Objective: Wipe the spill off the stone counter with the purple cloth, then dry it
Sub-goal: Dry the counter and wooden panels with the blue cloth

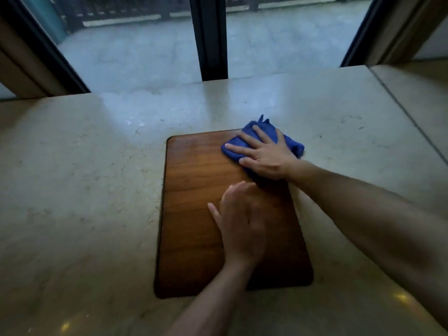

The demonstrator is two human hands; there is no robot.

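Head view: right hand (263, 156) flat, fingers spread, pressing purple cloth (292, 146) on wooden board's (194, 214) far corner; left hand (240, 221) flat on board, holding nothing.

The stone counter (80, 190) was pale, mottled and glossy, with a seam running across its right part. A dark wooden board (194, 214) with rounded corners lay flat on it near the middle. A bunched purple cloth (264, 132) sat over the board's far right corner, partly on the stone.
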